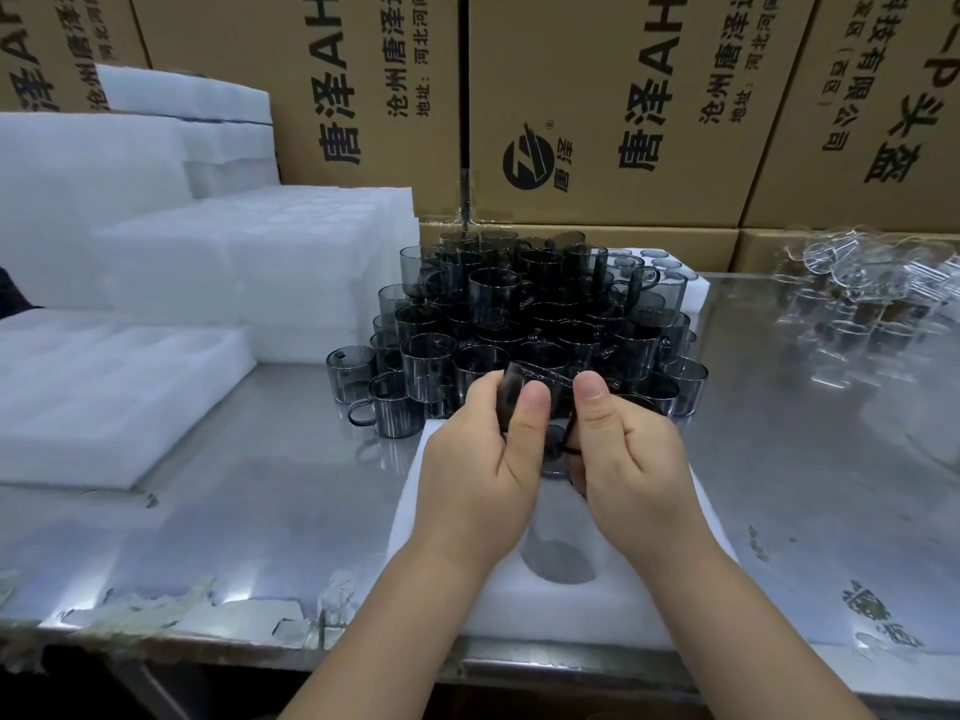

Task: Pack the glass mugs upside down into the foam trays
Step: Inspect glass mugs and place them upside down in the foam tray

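Observation:
Both hands hold smoky grey glass mugs above a white foam tray (571, 605) at the table's front edge. My left hand (483, 454) grips one tilted grey mug (511, 389), thumb on its side. My right hand (631, 449) grips another dark mug (558, 452), mostly hidden behind the fingers. One round empty hole (558, 561) in the tray shows between my wrists. Just behind the hands stands a tall pile of several grey mugs (519, 314).
Stacks of white foam trays (249, 267) fill the left side of the steel table (260, 485), one lying flat at the near left (104, 387). Clear glass mugs (862, 288) are piled at the right. Cardboard boxes (597, 106) form a wall behind.

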